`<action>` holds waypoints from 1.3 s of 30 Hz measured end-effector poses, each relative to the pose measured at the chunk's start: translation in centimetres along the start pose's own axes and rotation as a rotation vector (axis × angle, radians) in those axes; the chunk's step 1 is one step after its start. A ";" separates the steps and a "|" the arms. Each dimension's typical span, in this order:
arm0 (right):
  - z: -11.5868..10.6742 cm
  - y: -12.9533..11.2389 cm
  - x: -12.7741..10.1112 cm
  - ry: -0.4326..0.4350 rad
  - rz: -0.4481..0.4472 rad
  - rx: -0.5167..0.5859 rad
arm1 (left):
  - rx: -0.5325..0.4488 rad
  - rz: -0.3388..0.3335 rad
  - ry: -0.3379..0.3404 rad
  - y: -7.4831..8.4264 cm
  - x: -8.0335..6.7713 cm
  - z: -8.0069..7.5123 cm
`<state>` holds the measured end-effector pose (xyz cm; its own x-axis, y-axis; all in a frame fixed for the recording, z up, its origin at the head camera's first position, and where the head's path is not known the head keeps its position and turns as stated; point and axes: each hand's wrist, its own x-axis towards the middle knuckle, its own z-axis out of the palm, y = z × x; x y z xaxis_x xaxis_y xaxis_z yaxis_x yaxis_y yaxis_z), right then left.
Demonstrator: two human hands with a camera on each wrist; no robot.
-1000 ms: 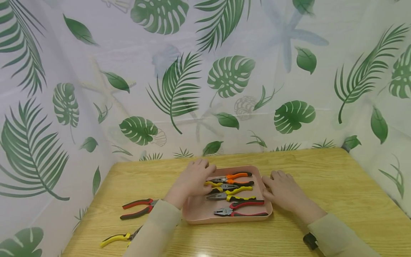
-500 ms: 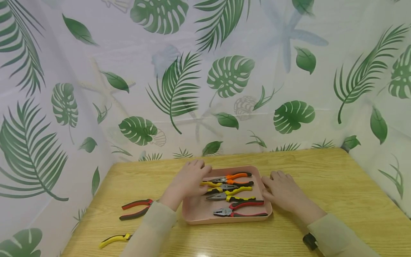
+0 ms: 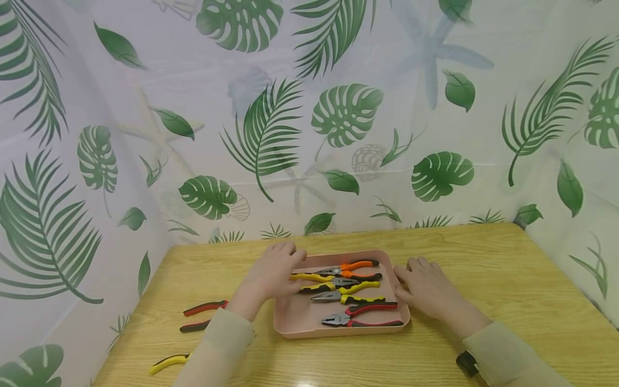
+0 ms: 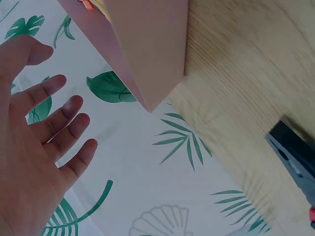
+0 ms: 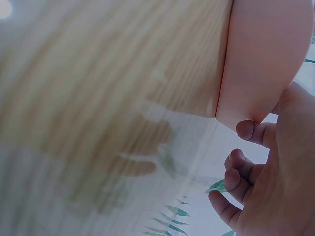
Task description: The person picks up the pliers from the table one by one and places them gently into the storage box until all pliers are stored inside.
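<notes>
Wooden table first: nearest on its left lie yellow pliers, then red pliers, both outside the pink tray. The tray holds four more pairs, and the second from the back, the yellow pair, sticks its handles toward the left rim. The left hand is at that rim, fingers spread and straight in the wrist view, touching or just short of those handles; I cannot tell which. The right hand rests on the table against the tray's right wall, fingers loosely curled, holding nothing. The step looks like reaching for the yellow pair. Next calls for closing the fingers round both handles while the right hand steadies the tray. Behind hangs a leaf-print curtain.
</notes>
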<state>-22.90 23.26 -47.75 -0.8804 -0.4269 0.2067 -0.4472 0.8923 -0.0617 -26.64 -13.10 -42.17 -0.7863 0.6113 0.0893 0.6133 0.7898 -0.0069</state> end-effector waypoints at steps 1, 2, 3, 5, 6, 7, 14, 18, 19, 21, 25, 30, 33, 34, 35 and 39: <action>0.0 0.0 0.0 -0.001 0.002 0.001 | -0.007 -0.007 -0.002 -0.1 -0.2 0.0; 0.0 0.0 0.0 -0.002 0.003 0.002 | -0.012 -0.014 -0.003 -0.2 -0.3 -0.1; 0.0 0.0 0.0 -0.003 0.003 0.003 | -0.013 -0.021 -0.007 -0.3 -0.5 -0.1; 0.1 0.0 0.0 -0.005 0.004 0.006 | -0.011 -0.031 -0.007 -0.5 -0.8 -0.1; 0.1 0.0 0.0 -0.004 0.004 0.006 | -0.008 -0.034 -0.006 -0.6 -0.9 -0.2; 0.1 0.1 0.0 -0.003 0.004 0.006 | -0.004 -0.036 -0.005 -0.8 -1.0 -0.2; 0.1 0.2 0.1 0.006 0.003 0.004 | -0.003 -0.062 0.016 -1.8 -1.9 -0.6; 0.2 0.3 0.1 0.004 -0.002 0.009 | -0.012 -0.081 0.020 -2.2 -2.6 -0.4; 0.2 0.3 0.1 0.002 -0.002 0.009 | -0.011 -0.084 0.024 -2.3 -2.8 -0.4; 0.2 0.3 0.1 -0.006 0.000 0.014 | -0.011 -0.091 0.034 -2.5 -3.1 -0.3; 0.4 0.3 0.1 -0.015 0.008 0.015 | -0.012 -0.105 0.053 -2.8 -3.7 -0.3; 0.5 0.4 0.2 -0.015 0.013 0.008 | -0.014 -0.124 0.059 -3.1 -4.3 -0.5; 0.5 0.3 0.2 -0.013 0.010 -0.001 | -0.008 -0.137 0.051 -3.4 -4.7 -0.6; 0.4 0.3 0.2 -0.011 0.008 -0.003 | -0.005 -0.143 0.045 -3.5 -4.8 -0.5; 0.4 0.2 0.2 -0.009 0.007 -0.006 | -0.005 -0.148 0.043 -3.6 -5.0 -0.5; 0.3 0.1 0.0 0.000 0.003 -0.006 | -0.001 -0.168 0.043 -3.9 -5.5 -0.4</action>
<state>-23.06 23.32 -48.05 -0.8819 -0.4240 0.2061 -0.4434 0.8945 -0.0568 -24.69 -19.59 -42.21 -0.8737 0.4683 0.1318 0.4739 0.8805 0.0127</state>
